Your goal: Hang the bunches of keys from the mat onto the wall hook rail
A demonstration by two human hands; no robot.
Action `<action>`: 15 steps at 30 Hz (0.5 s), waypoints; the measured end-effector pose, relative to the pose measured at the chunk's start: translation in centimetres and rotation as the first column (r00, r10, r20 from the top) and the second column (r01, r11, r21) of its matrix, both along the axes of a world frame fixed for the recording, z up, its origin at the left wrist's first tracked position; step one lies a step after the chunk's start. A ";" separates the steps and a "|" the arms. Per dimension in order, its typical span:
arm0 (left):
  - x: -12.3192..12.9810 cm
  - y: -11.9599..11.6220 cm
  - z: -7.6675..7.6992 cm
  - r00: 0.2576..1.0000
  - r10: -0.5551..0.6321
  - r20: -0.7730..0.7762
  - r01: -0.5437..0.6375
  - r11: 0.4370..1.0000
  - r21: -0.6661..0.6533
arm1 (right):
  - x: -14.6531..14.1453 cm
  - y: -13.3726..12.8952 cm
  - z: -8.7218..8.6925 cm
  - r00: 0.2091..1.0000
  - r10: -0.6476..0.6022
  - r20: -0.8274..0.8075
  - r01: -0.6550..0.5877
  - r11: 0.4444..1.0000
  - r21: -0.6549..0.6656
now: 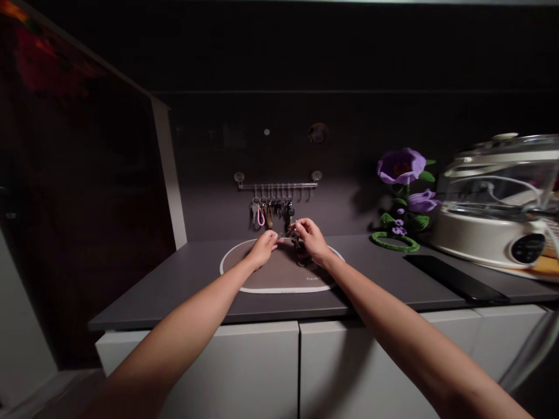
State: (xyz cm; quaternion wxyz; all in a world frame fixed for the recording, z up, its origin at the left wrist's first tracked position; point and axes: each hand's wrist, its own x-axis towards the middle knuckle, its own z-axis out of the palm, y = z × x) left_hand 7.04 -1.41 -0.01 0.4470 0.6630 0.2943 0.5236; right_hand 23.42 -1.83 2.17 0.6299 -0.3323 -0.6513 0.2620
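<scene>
Over an oval brown mat (257, 279) with a pale rim, both my hands are raised close together. My right hand (311, 238) is closed, its fingertips pinching a bunch of keys (294, 230); dark parts hang below the fingers. My left hand (264, 249) is closed too, thumb and fingers pressed together; whatever is between them is too small to make out. Just behind the hands, a clear hook rail (278, 186) is fixed to the wall. Several hanging keys (279, 208) dangle from its hooks, with a pink loop (261, 216) among them at the left.
To the right stand purple artificial flowers (402, 167) with a green ring base (395, 241). A black flat slab (454, 279) lies in front of a white appliance (471, 233) with a clear upper part. The dark counter (166, 291) ends above white cabinet doors (244, 361).
</scene>
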 end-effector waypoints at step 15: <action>0.7 -0.6 -0.1 0.928 0.133 -0.347 -0.020 0.951 0.309 | -0.4 0.1 2.3 0.957 0.149 -0.250 -0.197 0.964 -0.177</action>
